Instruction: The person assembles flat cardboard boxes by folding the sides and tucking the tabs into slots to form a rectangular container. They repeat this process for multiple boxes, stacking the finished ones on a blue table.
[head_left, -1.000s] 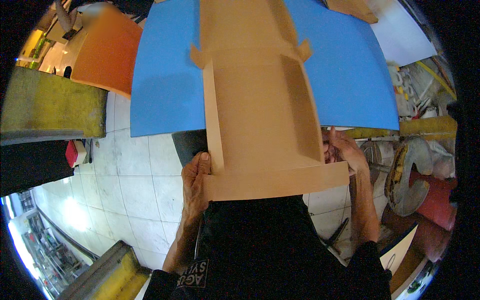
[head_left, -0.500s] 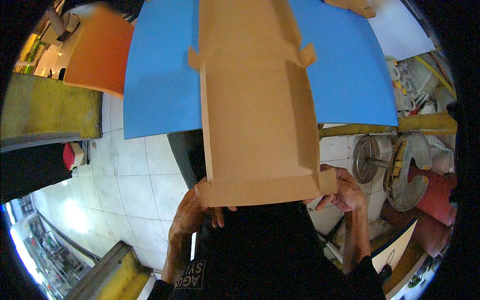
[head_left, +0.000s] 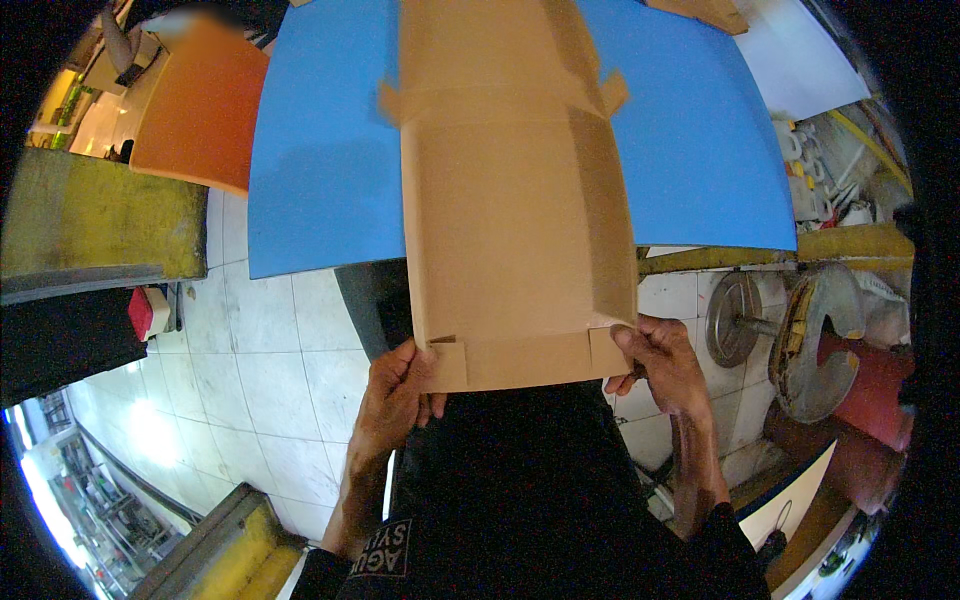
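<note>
A blue desk [head_left: 710, 170] spreads to both sides of an unfolded brown cardboard box [head_left: 520, 215], which lies lengthwise down its middle and reaches past the near edge, over the person's dark-clothed lap. Pale square floor tiles [head_left: 265, 395] show below and to the left, with a bright patch of reflected light on them. Left of the desk stand an orange panel [head_left: 205, 115] and a worn yellow block [head_left: 105, 215]; behind the panel, a co-worker's arm [head_left: 122, 48] shows at the upper left. To the right, a round metal base [head_left: 733, 320] sits on the tiles beside a grey C-shaped piece [head_left: 838, 375] (its edge looks chipped and yellowish), and a white sheet [head_left: 805, 65] lies beyond the desk's far right corner.

Both forearms come up from the lower edge, spread apart, with dark sleeves near the elbows. The left hand [head_left: 395, 388] pinches the box's near left corner, thumb up by the side wall and fingers curled underneath, next to a small flap [head_left: 447, 368] turned inward against the near wall. The right hand [head_left: 662, 362] pinches the near right corner, its thumb laid over the matching flap [head_left: 603, 352] and its other fingers bent below. The two hands are nearly level, one at each end of the near wall.
</note>
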